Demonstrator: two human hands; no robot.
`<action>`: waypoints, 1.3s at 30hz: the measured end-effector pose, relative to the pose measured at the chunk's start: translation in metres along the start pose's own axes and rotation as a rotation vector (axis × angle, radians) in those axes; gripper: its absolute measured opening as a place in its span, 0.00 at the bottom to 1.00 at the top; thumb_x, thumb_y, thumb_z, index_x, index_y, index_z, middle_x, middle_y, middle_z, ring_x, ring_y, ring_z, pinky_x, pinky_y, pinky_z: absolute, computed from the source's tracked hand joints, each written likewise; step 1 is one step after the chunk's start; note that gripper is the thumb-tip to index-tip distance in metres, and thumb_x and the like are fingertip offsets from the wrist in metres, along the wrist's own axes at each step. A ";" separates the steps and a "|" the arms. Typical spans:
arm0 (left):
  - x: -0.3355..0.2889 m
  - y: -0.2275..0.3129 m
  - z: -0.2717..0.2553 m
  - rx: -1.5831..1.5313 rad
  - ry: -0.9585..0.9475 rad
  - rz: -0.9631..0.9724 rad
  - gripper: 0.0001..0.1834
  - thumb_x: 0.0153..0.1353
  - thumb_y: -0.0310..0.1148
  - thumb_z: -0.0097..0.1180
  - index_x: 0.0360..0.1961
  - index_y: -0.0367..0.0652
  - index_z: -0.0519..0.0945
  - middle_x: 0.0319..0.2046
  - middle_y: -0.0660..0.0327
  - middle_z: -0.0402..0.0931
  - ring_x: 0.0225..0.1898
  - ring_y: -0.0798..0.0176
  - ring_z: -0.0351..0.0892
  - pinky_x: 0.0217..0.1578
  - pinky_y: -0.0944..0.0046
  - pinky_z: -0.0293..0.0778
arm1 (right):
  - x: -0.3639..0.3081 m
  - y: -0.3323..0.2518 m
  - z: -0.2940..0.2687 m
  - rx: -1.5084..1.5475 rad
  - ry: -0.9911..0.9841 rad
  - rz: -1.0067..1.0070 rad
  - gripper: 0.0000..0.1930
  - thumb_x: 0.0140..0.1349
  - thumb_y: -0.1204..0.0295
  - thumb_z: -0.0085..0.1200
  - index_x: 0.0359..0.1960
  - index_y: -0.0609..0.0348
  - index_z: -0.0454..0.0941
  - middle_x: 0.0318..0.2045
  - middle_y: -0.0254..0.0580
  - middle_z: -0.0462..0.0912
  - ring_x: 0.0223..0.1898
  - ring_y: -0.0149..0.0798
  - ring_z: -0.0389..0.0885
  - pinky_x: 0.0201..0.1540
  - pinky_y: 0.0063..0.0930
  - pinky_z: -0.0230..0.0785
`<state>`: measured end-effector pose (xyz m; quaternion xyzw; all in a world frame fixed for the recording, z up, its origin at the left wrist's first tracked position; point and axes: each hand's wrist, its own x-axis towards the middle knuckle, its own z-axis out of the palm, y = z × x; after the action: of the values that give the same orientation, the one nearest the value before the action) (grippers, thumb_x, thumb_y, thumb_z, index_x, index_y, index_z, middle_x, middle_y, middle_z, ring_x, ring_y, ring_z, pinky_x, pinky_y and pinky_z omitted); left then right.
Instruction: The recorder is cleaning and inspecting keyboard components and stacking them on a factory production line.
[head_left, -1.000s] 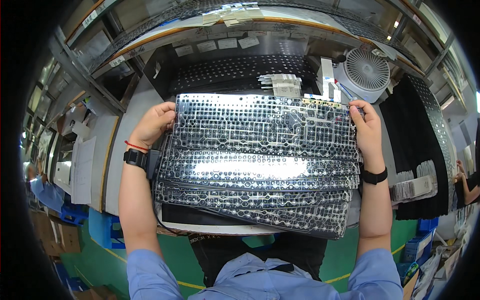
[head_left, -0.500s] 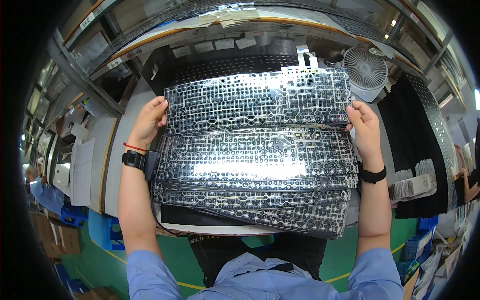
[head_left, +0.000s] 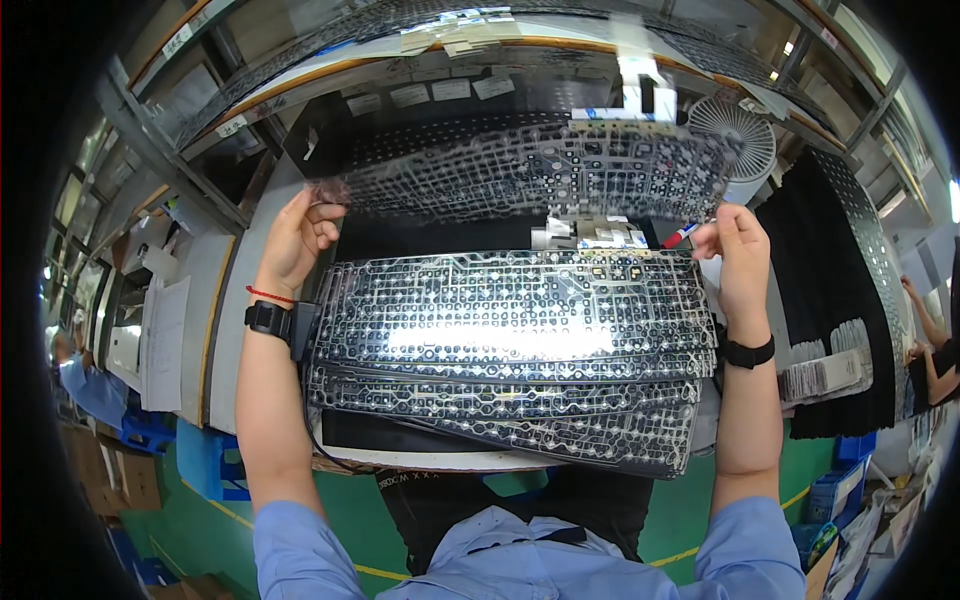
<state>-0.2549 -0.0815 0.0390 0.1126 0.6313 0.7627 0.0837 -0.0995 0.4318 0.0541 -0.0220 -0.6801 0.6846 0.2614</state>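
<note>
A clear keyboard membrane sheet [head_left: 470,175] with dark dots and pale traces is raised over the bench, blurred and bowed by motion. Its white connector tail [head_left: 648,100] points up at the far side. My left hand [head_left: 300,235] pinches near its left end, thumb and forefinger raised, the other fingers curled. At its near right corner is my right hand [head_left: 737,245], fingers bent together; blur partly hides the grip. Below, between my forearms, lies a fanned stack of similar membrane sheets [head_left: 480,285] with dark edges, glare across the middle.
A red-and-blue marker [head_left: 680,235] lies beside my right fingers. Behind the raised sheet stands a white round fan [head_left: 735,135]. Black perforated material [head_left: 840,250] hangs over the right side, with a pale bundle [head_left: 828,372] on it. A loaded shelf [head_left: 450,60] spans the back.
The raised sheet has moved up and away from the stack, now bent and blurred. White connector tails and the marker behind the stack have come into view. Both hands have barely moved.
</note>
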 end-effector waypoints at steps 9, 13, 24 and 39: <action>-0.004 -0.002 0.021 0.126 0.022 0.005 0.15 0.70 0.34 0.51 0.54 0.40 0.73 0.32 0.69 0.80 0.26 0.79 0.75 0.23 0.78 0.68 | -0.001 -0.003 0.001 -0.043 -0.103 -0.073 0.12 0.64 0.79 0.57 0.48 0.65 0.75 0.35 0.34 0.82 0.30 0.19 0.75 0.30 0.12 0.64; 0.000 -0.002 -0.002 0.266 -0.080 -0.104 0.15 0.69 0.32 0.52 0.54 0.40 0.72 0.33 0.71 0.78 0.22 0.83 0.68 0.20 0.81 0.64 | -0.001 -0.004 0.004 -0.043 -0.116 -0.089 0.17 0.62 0.81 0.57 0.53 0.66 0.72 0.36 0.35 0.82 0.30 0.19 0.75 0.30 0.11 0.64; 0.007 -0.011 -0.021 -0.064 -0.015 -0.009 0.17 0.71 0.31 0.49 0.58 0.38 0.70 0.40 0.66 0.79 0.29 0.80 0.74 0.28 0.83 0.73 | -0.001 -0.008 0.004 -0.088 -0.159 -0.059 0.19 0.67 0.72 0.54 0.57 0.65 0.71 0.37 0.34 0.79 0.33 0.21 0.74 0.36 0.15 0.67; -0.002 -0.001 0.004 0.009 -0.006 -0.083 0.21 0.73 0.37 0.46 0.60 0.34 0.69 0.52 0.50 0.77 0.48 0.62 0.81 0.46 0.69 0.79 | -0.006 -0.014 0.005 -0.510 -0.425 0.097 0.10 0.58 0.74 0.63 0.41 0.64 0.80 0.32 0.31 0.80 0.35 0.23 0.75 0.39 0.19 0.67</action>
<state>-0.2521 -0.0776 0.0392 0.0890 0.6386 0.7554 0.1167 -0.0916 0.4246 0.0655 0.0239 -0.8670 0.4932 0.0669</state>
